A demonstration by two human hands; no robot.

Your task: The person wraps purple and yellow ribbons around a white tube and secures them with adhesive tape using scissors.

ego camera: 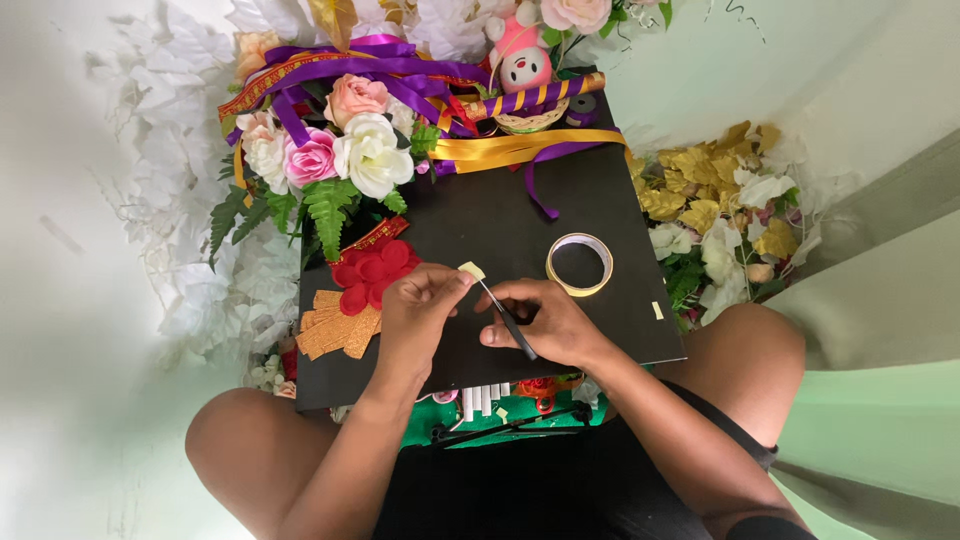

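- The left hand (418,300) has its fingers pinched together on a small pale piece of tape (472,270), raised just off the black board (600,200), probably so the sticky side touches nothing.
- The right hand (545,325) has its fingers closed around a slim dark tool (508,318), likely scissors or tweezers; its tip meets the tape piece, which suggests it is steadying or trimming it.
- The tape roll (579,264) lies flat on the board just beyond the right hand, within easy reach.
- The board rests across the person's knees as a working surface, holding everything close under the hands.
- The red foam flower (371,274) and gold foam leaves (336,328) sit at the board's left edge, touching each other, beside the left hand.
- Artificial roses (335,150), purple and gold ribbons (400,70) and a pink plush toy (523,55) crowd the far end.
- Hard to tell: the tool's handle is hidden in the right palm, so its kind stays unsure; the green tray (500,410) under the board's near edge is mostly covered, and its small white pieces are unclear.
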